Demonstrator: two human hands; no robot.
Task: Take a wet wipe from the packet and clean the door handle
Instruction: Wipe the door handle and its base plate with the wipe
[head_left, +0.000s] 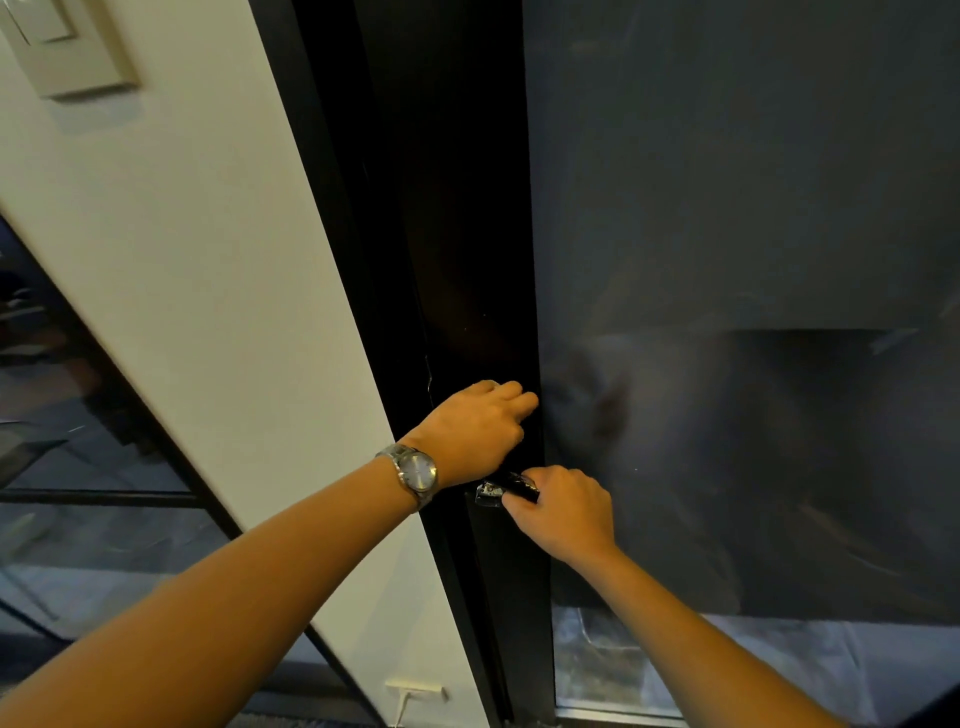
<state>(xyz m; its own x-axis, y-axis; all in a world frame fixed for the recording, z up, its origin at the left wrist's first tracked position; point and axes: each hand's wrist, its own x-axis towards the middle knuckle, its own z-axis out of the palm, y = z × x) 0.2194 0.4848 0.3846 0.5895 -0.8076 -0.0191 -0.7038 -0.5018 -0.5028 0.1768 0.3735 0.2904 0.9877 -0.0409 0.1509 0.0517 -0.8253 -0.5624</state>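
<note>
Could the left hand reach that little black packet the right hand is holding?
Probably yes. The left hand sits just above the black packet, whose end pokes out of the right hand, with nothing between them.

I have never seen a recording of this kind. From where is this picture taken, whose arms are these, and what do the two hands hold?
There is no machine here. A person wears one camera on the head, and it looks forward and down, so the two arms are the person's own. The left hand, with a wristwatch on it, is curled against the dark door frame. What it holds, if anything, is hidden by the fingers. The right hand, just below it, grips a small, dark, shiny packet. No table is in view. A white wall with a switch plate is on the left, and dark glass is on the right. I cannot make out the handle itself.
</note>
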